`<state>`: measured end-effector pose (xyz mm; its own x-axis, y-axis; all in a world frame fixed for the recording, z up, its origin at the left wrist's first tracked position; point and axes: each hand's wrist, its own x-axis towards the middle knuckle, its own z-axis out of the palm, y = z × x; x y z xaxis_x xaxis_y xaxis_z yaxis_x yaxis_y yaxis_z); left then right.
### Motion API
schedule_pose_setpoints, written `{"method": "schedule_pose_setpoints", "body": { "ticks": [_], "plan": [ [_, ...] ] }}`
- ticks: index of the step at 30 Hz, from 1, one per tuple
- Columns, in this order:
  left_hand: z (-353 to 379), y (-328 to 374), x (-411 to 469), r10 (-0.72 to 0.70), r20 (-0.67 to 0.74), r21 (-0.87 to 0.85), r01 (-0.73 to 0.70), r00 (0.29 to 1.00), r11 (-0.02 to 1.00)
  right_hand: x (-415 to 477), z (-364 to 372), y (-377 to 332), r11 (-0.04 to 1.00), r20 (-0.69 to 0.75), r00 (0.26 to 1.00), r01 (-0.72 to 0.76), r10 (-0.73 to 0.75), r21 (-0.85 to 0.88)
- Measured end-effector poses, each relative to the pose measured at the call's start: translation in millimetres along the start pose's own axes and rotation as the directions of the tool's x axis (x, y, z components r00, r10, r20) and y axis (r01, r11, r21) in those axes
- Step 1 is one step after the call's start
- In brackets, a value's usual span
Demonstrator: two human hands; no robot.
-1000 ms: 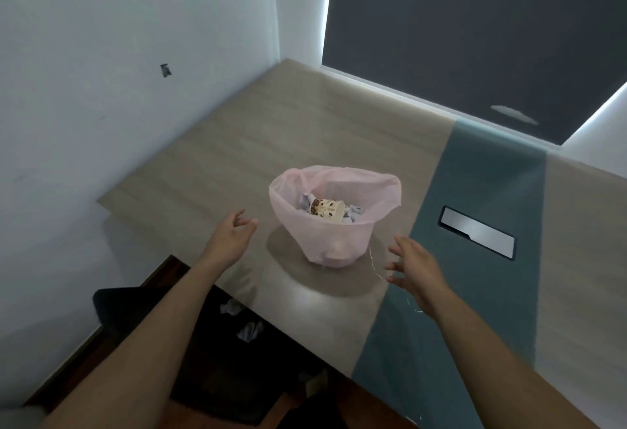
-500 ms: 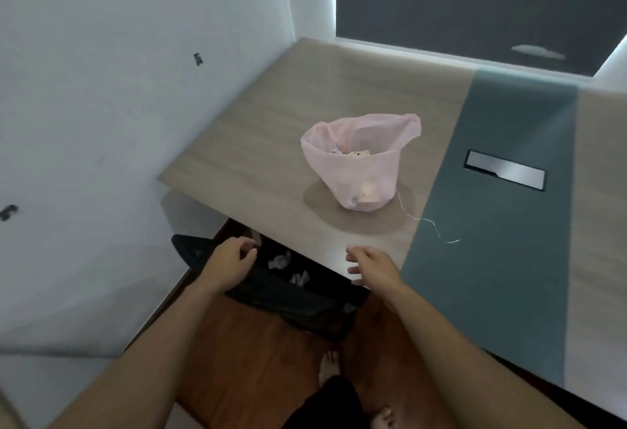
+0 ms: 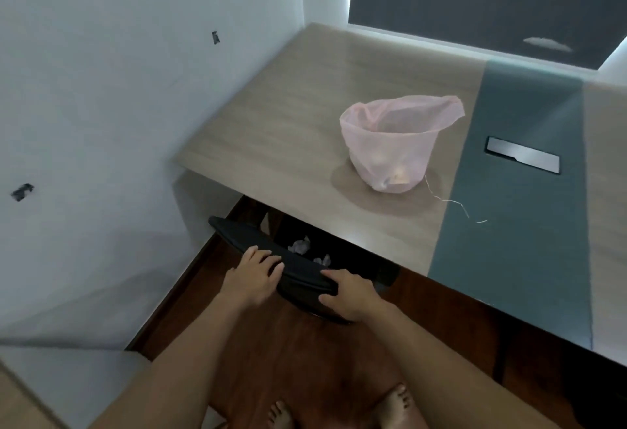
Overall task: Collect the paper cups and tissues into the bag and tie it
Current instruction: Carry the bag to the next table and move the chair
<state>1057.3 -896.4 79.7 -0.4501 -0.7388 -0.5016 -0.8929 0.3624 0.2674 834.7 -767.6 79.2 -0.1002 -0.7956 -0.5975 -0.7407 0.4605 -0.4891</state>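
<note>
Where the hands are: both low, under the near edge of the pale wood-grain table (image 3: 288, 143), on the black curved padded back of what looks like a chair (image 3: 302, 277) pushed in beneath it.
Left hand (image 3: 252, 276): fingers laid fairly flat over the top of the chair back; I can't see a thumb clasping it.
Right hand (image 3: 349, 293): fingers over the top edge and thumb under it, pinching the padding.
Tissues: two crumpled white tissues (image 3: 300, 246) lie on the dark seat just beyond the chair back, up and away from the fingertips, between the two hands and nearer the left.
Bag: the translucent pink plastic bag (image 3: 390, 150) stands open-mouthed on the table, well apart from both hands, up and to the right; some rubbish shows faintly through its bottom.
String: a thin white thread (image 3: 451, 201) trails from the bag's base onto the teal strip (image 3: 515, 225).
What the next move turns on: the tissues sit under the tabletop, so I'd judge the chair has to slide out toward the person before either hand can reach in.
</note>
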Motion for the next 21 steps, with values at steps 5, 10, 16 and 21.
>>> {"method": "schedule_pose_setpoints", "body": {
  "ticks": [5, 10, 16, 21],
  "plan": [
    [-9.8, -15.5, 24.2, 0.060, 0.078, 0.008, -0.061, 0.995, 0.998, 14.1, 28.9, -24.4, 0.965, -0.175, 0.977, -0.161, 0.125, -0.207],
    [-8.6, -16.6, 32.9, 0.127, 0.103, 0.054, -0.133, 0.987, 0.990, 24.5, 41.9, -23.7, 0.914, -0.256, 0.947, -0.271, 0.196, -0.303],
    [-1.8, -38.7, 31.0, 0.219, 0.090, 0.057, -0.224, 0.972, 0.973, 26.1, 45.5, -27.5, 0.876, -0.278, 0.941, -0.294, 0.194, -0.382],
    [6.7, -44.2, 1.5, 0.221, 0.035, 0.007, -0.222, 0.975, 0.975, 8.2, 57.8, -27.4, 0.875, -0.195, 0.968, -0.229, 0.158, -0.427]
  ]
}}
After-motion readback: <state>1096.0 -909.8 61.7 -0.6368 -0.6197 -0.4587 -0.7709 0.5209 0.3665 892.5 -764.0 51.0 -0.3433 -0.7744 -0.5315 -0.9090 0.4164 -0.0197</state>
